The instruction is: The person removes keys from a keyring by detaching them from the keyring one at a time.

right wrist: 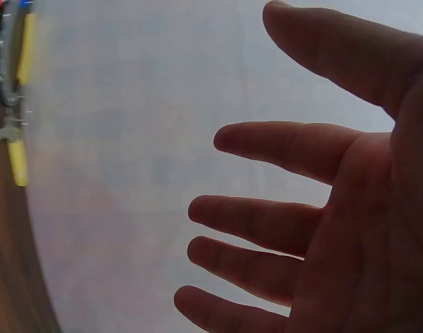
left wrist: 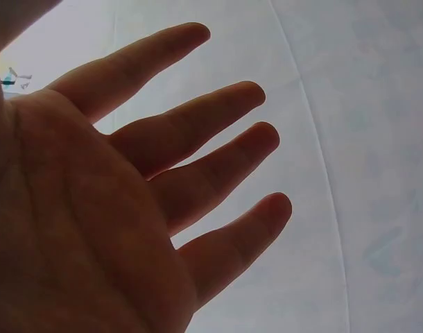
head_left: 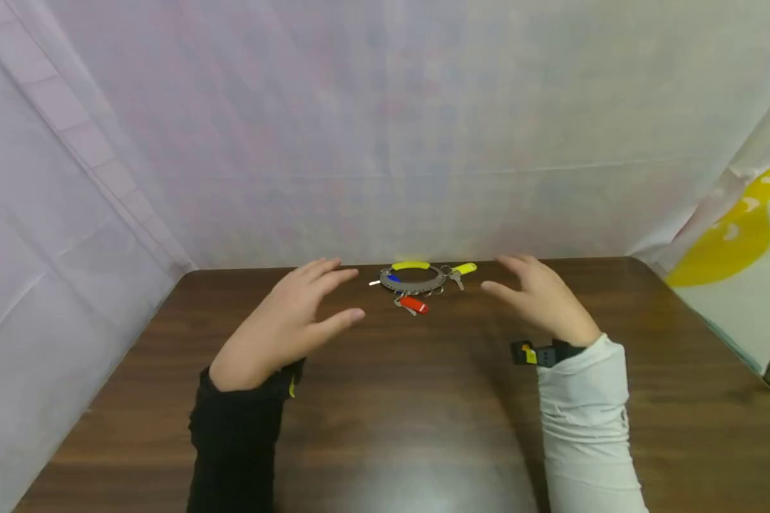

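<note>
A grey oval key ring holder (head_left: 413, 288) lies near the far edge of the table, with a yellow strip (head_left: 411, 266) along its back. Hanging from it are a red key tag (head_left: 413, 305), a yellow key tag (head_left: 465, 268), a blue tag (head_left: 393, 278) and small metal keys (head_left: 457, 279). My left hand (head_left: 293, 313) hovers to the left of it, fingers spread and holding nothing. To the right, my right hand (head_left: 547, 293) is also raised with its fingers apart, nothing in it. In the right wrist view, the yellow key tag (right wrist: 17, 163) shows at the left edge.
The brown wooden table (head_left: 398, 413) reaches back to a pale hanging cloth (head_left: 385, 142). Another white cloth (head_left: 58, 214) hangs along the left side. At the right is a white surface with a yellow printed shape (head_left: 725, 242).
</note>
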`<state>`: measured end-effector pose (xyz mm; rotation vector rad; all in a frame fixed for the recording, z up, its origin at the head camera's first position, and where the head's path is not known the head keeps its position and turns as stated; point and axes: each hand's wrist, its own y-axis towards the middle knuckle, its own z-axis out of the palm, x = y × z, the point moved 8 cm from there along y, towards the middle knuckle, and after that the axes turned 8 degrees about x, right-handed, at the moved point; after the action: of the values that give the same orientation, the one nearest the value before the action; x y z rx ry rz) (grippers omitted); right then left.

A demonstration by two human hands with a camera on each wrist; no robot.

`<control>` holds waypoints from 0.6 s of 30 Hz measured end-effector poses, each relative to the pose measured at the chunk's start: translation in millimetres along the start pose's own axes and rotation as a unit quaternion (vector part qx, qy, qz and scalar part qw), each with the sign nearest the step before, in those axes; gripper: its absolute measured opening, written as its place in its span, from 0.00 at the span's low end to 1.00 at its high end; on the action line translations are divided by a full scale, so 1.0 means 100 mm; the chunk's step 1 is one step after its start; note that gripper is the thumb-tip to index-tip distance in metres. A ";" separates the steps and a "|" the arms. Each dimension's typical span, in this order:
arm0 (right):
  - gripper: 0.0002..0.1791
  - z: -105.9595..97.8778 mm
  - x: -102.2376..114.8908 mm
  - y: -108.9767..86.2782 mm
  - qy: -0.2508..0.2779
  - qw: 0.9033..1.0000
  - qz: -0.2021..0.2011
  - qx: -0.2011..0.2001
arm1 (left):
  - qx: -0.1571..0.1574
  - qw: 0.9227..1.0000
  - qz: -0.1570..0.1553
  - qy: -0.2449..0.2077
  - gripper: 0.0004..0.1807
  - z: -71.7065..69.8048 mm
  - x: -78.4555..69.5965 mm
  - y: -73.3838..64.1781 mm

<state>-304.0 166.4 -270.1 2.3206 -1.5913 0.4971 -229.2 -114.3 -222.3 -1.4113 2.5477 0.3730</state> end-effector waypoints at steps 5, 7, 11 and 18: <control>0.36 0.14 -0.14 0.23 -0.018 0.999 0.002 0.036 | 0.005 1.000 -0.004 -0.022 0.33 -0.03 -0.06 -0.04; 0.35 0.14 -0.23 0.35 -0.028 0.999 -0.001 0.037 | 0.003 1.000 -0.007 -0.031 0.33 -0.06 -0.10 -0.03; 0.34 0.14 -0.45 0.66 -0.048 0.998 0.002 0.031 | -0.005 0.999 -0.004 -0.047 0.32 -0.15 -0.20 0.09; 0.38 0.50 -0.83 0.96 -0.042 0.996 0.041 0.069 | 0.029 0.997 -0.016 -0.076 0.32 0.01 -0.24 0.21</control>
<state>-415.1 182.0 -347.2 2.4124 -1.7476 0.5512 -234.7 -83.8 -213.4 -1.3472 2.3920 0.3836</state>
